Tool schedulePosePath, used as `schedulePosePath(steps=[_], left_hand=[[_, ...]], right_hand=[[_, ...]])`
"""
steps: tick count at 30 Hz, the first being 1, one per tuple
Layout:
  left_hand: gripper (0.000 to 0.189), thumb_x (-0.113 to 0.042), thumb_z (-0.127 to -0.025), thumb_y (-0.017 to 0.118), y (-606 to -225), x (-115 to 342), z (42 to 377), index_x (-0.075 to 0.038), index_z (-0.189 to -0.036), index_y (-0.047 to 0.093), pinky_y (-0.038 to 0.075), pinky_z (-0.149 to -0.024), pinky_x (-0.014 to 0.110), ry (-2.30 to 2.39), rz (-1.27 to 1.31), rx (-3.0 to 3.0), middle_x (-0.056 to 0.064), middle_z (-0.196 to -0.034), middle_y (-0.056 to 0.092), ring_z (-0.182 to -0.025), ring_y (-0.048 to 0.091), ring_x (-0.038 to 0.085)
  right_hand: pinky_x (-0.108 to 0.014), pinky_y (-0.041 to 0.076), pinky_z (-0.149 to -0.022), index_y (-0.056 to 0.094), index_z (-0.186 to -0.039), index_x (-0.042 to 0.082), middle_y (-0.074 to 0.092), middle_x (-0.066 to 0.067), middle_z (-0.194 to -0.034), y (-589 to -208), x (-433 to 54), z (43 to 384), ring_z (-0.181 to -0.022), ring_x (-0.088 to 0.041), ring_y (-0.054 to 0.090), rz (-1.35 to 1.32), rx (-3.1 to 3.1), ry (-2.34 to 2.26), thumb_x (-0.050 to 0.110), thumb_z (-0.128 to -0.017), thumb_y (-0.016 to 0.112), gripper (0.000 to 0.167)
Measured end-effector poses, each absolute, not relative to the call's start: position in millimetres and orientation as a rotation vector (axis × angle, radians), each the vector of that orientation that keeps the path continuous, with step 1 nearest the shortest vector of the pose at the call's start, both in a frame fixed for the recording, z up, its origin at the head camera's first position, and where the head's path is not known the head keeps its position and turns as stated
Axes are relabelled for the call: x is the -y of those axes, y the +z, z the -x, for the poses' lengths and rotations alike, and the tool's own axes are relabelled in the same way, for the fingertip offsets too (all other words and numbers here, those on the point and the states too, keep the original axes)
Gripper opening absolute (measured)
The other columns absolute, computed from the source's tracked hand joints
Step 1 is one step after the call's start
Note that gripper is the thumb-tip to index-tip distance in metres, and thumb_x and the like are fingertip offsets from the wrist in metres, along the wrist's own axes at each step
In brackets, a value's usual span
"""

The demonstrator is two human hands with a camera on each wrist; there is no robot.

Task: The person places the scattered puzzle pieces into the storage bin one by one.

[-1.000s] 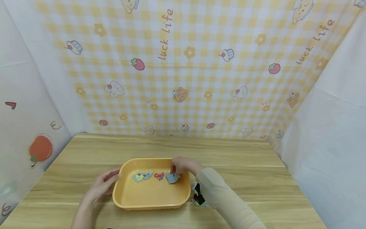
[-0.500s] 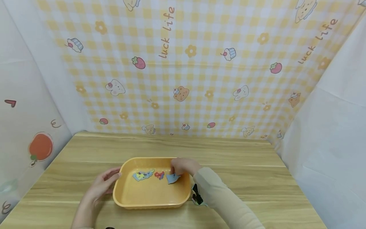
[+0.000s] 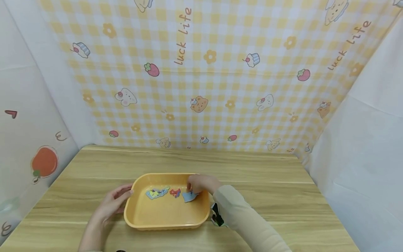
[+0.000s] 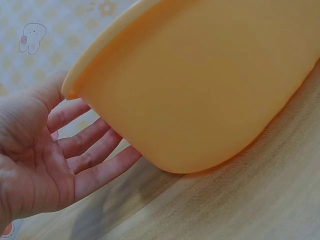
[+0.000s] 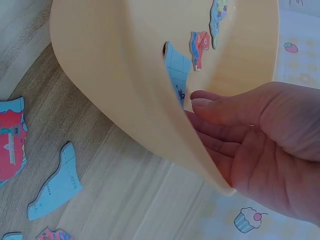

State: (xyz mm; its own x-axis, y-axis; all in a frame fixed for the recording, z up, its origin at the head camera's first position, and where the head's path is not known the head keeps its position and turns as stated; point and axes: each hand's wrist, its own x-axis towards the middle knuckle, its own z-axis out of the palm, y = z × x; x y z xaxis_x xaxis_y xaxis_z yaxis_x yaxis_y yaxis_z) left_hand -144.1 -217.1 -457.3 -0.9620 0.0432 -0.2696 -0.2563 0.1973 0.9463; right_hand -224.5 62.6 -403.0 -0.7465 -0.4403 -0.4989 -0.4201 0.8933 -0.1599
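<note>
A yellow plastic tray (image 3: 167, 217) stands on the wooden table with several flat puzzle pieces inside. My left hand (image 3: 113, 203) rests against its left end, thumb at the rim. In the left wrist view the left fingers (image 4: 85, 142) lie fairly straight along the outer wall. Over the tray's right rim reaches my right hand (image 3: 201, 182), its fingers bent down at a light blue puzzle piece (image 3: 189, 197). That piece (image 5: 177, 67) ends at the right thumb in the right wrist view; the other fingertips are hidden by the wall. Left of it lie a red piece (image 3: 175, 193) and a yellow-blue piece (image 3: 156, 193).
Outside the tray, beside its right end, more puzzle pieces lie on the table: a blue one (image 5: 56, 185) and a red one (image 5: 11, 142), with others partly cut off. A black object (image 3: 217, 215) shows by the right sleeve (image 3: 242, 213). A checked cloth (image 3: 201, 77) hangs behind.
The light blue piece has shifted very slightly under the right fingers. Both hands and the tray stay nearly in place; the right forearm has moved slightly and the head view has tilted a little.
</note>
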Motion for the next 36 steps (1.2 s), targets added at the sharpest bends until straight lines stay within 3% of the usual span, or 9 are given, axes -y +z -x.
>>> schedulePosePath(steps=[5,19,29,36], left_hand=[[0.058,-0.028,-0.092,0.052,-457.9,216.2,142.9,0.002,-0.137,0.031,0.056,-0.082,0.04,1.853,0.198,-2.234,0.027,-0.14,0.035,-0.097,0.059,0.011],[0.058,-0.029,-0.093,0.052,-458.9,216.3,142.4,0.001,-0.137,0.032,0.056,-0.081,0.04,1.841,0.206,-2.246,0.026,-0.14,0.036,-0.099,0.059,0.012],[0.058,-0.029,-0.093,0.051,-458.9,216.3,141.8,0.002,-0.138,0.031,0.056,-0.081,0.04,1.839,0.199,-2.25,0.027,-0.141,0.035,-0.101,0.059,0.014],[0.057,-0.028,-0.093,0.052,-459.1,215.8,141.5,0.002,-0.137,0.032,0.056,-0.081,0.04,1.851,0.195,-2.244,0.027,-0.14,0.035,-0.099,0.059,0.014]], right_hand=[[-0.018,0.047,-0.071,0.066,-0.103,0.012,0.064,-0.001,-0.108,-401.9,-65.1,222.0,-0.082,-0.01,0.051,0.629,-2.532,-0.087,0.004,-0.087,0.055,0.022],[-0.026,0.051,-0.079,0.06,-0.111,0.007,0.061,-0.009,-0.105,-389.0,-78.5,226.3,-0.097,-0.02,0.057,0.706,-2.507,-0.345,0.006,-0.084,0.059,0.026],[-0.024,0.053,-0.061,0.058,-0.112,0.003,0.063,-0.011,-0.092,-386.0,-86.9,227.6,-0.076,-0.022,0.062,0.655,-2.441,-0.597,0.004,-0.087,0.058,0.025],[-0.022,0.05,-0.054,0.058,-0.107,0.005,0.063,-0.003,-0.077,-399.9,-101.5,241.2,-0.063,-0.012,0.058,0.727,-2.409,-0.69,0.008,-0.088,0.058,0.019]])
